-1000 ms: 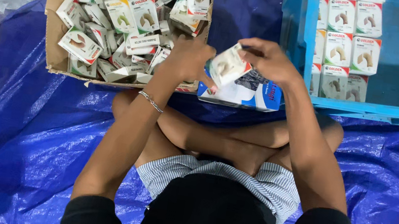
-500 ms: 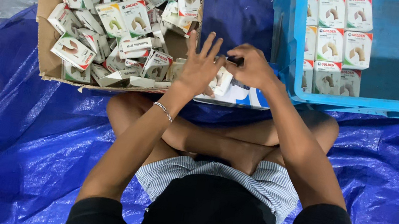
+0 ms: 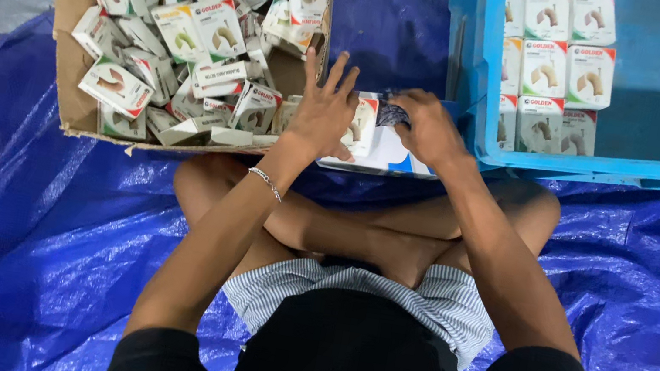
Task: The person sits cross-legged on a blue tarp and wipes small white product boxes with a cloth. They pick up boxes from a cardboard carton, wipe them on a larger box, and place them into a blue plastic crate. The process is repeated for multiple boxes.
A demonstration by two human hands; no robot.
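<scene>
Centre frame: left hand (image 3: 325, 114), fingers spread, steadies a small white carton (image 3: 363, 122) while right hand (image 3: 427, 128) pinches its dark insert (image 3: 393, 114); cardboard box (image 3: 73, 21), upper left, remains full, blue crate (image 3: 484, 104) holds few rows.

A small white carton (image 3: 363, 125) is pressed flat by the left hand (image 3: 322, 114), just right of the cardboard box (image 3: 76, 4); its flap is pinched by the right hand (image 3: 428, 126).
</scene>
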